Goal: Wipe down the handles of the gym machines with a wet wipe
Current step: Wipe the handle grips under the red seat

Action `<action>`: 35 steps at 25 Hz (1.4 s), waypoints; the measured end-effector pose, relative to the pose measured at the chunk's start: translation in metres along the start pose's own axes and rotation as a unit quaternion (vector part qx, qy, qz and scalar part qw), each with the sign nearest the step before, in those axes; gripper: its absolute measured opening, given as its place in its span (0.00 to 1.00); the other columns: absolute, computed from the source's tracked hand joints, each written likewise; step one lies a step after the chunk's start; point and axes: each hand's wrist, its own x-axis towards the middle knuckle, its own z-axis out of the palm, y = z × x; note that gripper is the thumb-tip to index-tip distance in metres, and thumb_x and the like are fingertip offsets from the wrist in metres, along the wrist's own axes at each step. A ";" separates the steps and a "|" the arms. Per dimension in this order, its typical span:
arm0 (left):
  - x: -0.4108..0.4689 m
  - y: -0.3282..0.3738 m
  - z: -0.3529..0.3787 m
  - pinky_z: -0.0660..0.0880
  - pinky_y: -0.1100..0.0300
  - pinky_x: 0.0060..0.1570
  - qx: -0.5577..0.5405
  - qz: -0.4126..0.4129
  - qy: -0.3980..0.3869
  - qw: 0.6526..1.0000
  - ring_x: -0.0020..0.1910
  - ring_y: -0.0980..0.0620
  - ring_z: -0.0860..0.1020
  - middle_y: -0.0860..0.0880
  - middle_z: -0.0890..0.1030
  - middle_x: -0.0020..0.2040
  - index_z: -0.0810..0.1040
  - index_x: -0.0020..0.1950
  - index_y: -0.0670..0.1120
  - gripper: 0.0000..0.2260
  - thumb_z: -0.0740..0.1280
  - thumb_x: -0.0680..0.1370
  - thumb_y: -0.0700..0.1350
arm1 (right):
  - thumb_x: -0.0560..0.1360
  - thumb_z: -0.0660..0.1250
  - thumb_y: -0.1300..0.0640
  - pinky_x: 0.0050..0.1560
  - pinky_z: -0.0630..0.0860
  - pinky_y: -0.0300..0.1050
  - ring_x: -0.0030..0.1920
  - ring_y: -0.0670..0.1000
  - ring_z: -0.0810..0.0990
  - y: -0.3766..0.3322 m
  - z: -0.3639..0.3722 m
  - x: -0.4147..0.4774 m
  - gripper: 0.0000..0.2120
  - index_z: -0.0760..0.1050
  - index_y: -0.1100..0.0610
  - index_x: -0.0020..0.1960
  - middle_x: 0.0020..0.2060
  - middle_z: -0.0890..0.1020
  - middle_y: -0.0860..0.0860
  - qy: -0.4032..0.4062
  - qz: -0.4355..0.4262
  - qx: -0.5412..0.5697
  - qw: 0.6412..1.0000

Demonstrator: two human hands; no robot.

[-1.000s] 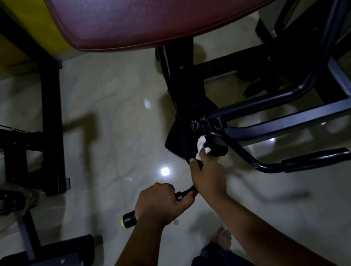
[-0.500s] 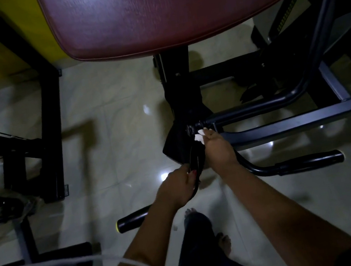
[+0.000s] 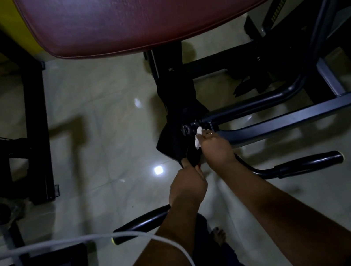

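Observation:
My right hand [image 3: 215,149] pinches a small white wet wipe [image 3: 198,138] against the black bar joint [image 3: 189,128] under the dark red seat pad [image 3: 149,9]. My left hand [image 3: 186,185] grips the black bar just below that joint. The left handle [image 3: 143,223], black with a yellow end cap, sticks out to the lower left below my left wrist. The right handle [image 3: 309,162] with its black grip lies to the right, untouched.
Black frame tubes [image 3: 283,119] run right from the joint. Another black machine frame [image 3: 37,132] stands at left before a yellow wall. A white cable [image 3: 94,238] crosses the lower left. My foot [image 3: 218,236] is on the glossy tiled floor [image 3: 106,144].
My left hand slid up from the handle grip to the bar near the joint. My right hand moved the wipe up along the bar to the joint.

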 end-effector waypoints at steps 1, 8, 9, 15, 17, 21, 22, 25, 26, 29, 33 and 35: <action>0.000 -0.001 0.000 0.73 0.54 0.41 -0.004 -0.001 0.002 1.000 0.47 0.43 0.79 0.42 0.80 0.51 0.63 0.69 0.42 0.18 0.51 0.83 0.51 | 0.80 0.55 0.64 0.59 0.72 0.45 0.66 0.56 0.72 0.002 0.000 -0.003 0.23 0.58 0.64 0.75 0.65 0.73 0.60 0.005 0.013 -0.007 1.000; 0.003 -0.003 0.004 0.74 0.54 0.42 0.003 0.012 0.019 1.000 0.48 0.42 0.80 0.40 0.80 0.51 0.63 0.70 0.40 0.20 0.52 0.83 0.51 | 0.79 0.59 0.60 0.54 0.74 0.46 0.57 0.56 0.79 0.011 -0.011 0.026 0.13 0.75 0.58 0.62 0.56 0.81 0.56 -0.070 0.082 -0.031 0.994; 0.003 -0.003 0.004 0.73 0.54 0.42 0.003 0.012 0.021 1.000 0.48 0.42 0.80 0.40 0.80 0.51 0.63 0.70 0.40 0.20 0.53 0.83 0.51 | 0.79 0.61 0.58 0.54 0.74 0.45 0.57 0.56 0.78 0.015 -0.010 0.027 0.12 0.77 0.57 0.61 0.56 0.81 0.56 -0.082 0.088 -0.020 0.993; 0.003 -0.001 0.005 0.72 0.55 0.38 0.007 0.014 0.029 0.999 0.46 0.43 0.80 0.41 0.80 0.49 0.63 0.70 0.40 0.20 0.53 0.83 0.50 | 0.79 0.61 0.47 0.49 0.74 0.46 0.51 0.60 0.80 0.035 -0.031 0.037 0.20 0.79 0.64 0.50 0.51 0.82 0.61 -0.139 0.214 0.171 0.952; 0.003 -0.001 0.005 0.69 0.56 0.37 0.011 0.009 0.028 0.999 0.45 0.43 0.79 0.41 0.80 0.48 0.63 0.70 0.40 0.20 0.53 0.83 0.50 | 0.81 0.58 0.51 0.48 0.77 0.49 0.43 0.59 0.81 0.039 -0.032 0.041 0.19 0.78 0.65 0.45 0.50 0.82 0.63 -0.242 0.237 0.337 0.878; 0.003 -0.001 0.005 0.67 0.57 0.34 0.014 0.011 0.023 1.000 0.38 0.47 0.76 0.43 0.80 0.45 0.61 0.71 0.40 0.20 0.52 0.83 0.50 | 0.82 0.57 0.52 0.40 0.77 0.47 0.34 0.51 0.78 0.060 -0.020 0.021 0.17 0.78 0.61 0.45 0.40 0.80 0.58 -0.321 0.247 0.580 0.707; 0.003 -0.001 0.005 0.67 0.57 0.34 0.014 0.011 0.023 1.000 0.38 0.47 0.77 0.43 0.80 0.45 0.61 0.71 0.40 0.20 0.52 0.83 0.50 | 0.82 0.58 0.55 0.37 0.76 0.45 0.32 0.50 0.79 0.060 -0.024 0.021 0.15 0.78 0.61 0.43 0.38 0.80 0.57 -0.327 0.252 0.560 0.719; 0.005 -0.001 0.007 0.68 0.57 0.35 0.018 0.005 0.025 1.000 0.42 0.44 0.79 0.42 0.81 0.47 0.61 0.71 0.40 0.20 0.53 0.83 0.50 | 0.81 0.59 0.58 0.39 0.76 0.41 0.40 0.54 0.82 0.046 -0.032 0.035 0.12 0.78 0.61 0.45 0.43 0.81 0.58 -0.276 0.189 0.306 0.892; 0.006 -0.001 0.007 0.68 0.57 0.36 0.016 0.003 0.023 1.000 0.43 0.44 0.80 0.42 0.81 0.47 0.61 0.71 0.40 0.20 0.53 0.83 0.50 | 0.81 0.58 0.58 0.46 0.76 0.43 0.47 0.56 0.81 0.040 -0.036 0.037 0.11 0.78 0.60 0.48 0.48 0.81 0.58 -0.243 0.144 0.193 0.940; 0.005 0.001 0.006 0.69 0.57 0.36 0.007 -0.002 0.017 1.000 0.44 0.44 0.80 0.42 0.81 0.48 0.61 0.71 0.40 0.20 0.53 0.83 0.50 | 0.78 0.59 0.61 0.52 0.75 0.46 0.54 0.58 0.78 0.033 -0.032 0.020 0.05 0.73 0.56 0.51 0.54 0.80 0.59 -0.197 0.052 0.021 0.979; 0.003 0.002 0.004 0.68 0.57 0.38 0.012 -0.002 0.019 1.000 0.46 0.43 0.79 0.41 0.80 0.49 0.62 0.70 0.41 0.19 0.53 0.83 0.49 | 0.78 0.59 0.63 0.49 0.75 0.46 0.55 0.57 0.79 0.027 -0.037 0.003 0.11 0.75 0.60 0.58 0.55 0.80 0.58 -0.146 0.094 -0.019 0.985; 0.004 0.004 0.004 0.67 0.57 0.38 0.015 -0.004 0.019 1.000 0.47 0.42 0.79 0.41 0.80 0.50 0.63 0.69 0.41 0.18 0.53 0.83 0.49 | 0.79 0.57 0.65 0.52 0.76 0.49 0.56 0.58 0.79 0.009 -0.037 -0.001 0.13 0.76 0.62 0.59 0.57 0.79 0.59 -0.141 0.085 -0.069 0.984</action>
